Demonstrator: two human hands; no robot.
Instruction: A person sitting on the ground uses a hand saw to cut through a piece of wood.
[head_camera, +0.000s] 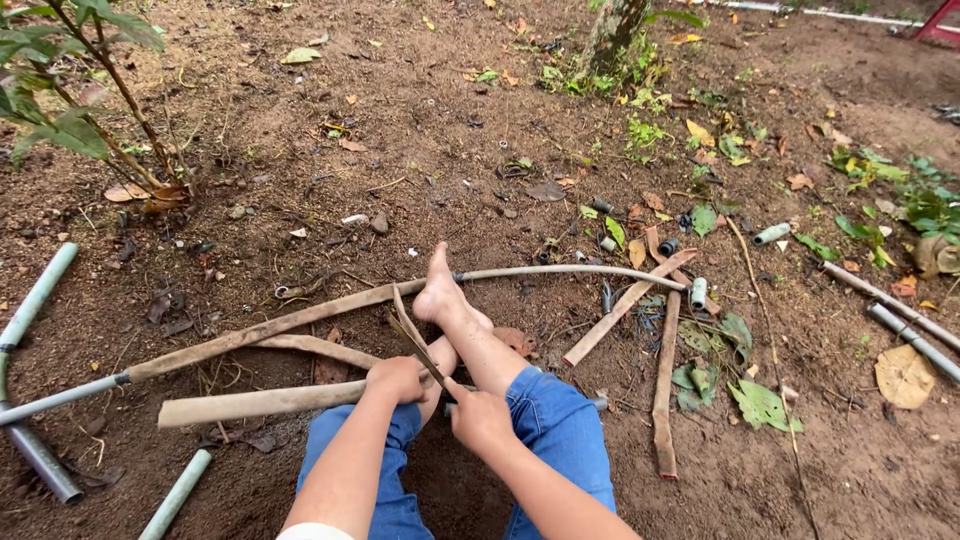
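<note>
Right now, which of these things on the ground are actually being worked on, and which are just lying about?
In hand:
- left hand, its grip closed on the flat tan hose piece
- right hand, holding a thin dark tool; its kind is unclear
- long hose under the bare foot

Lying about:
- grey pipes
- flat strip offcuts
- small pipe fittings
- dry leaf
- shrub

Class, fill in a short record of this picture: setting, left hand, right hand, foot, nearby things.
Setting: bare soil with fallen leaves
Left hand: closed on the end of a flat tan hose
Right hand: closed on a thin dark strip
Foot: bare, resting on a long hose
Nearby: grey pipes, small plant
</note>
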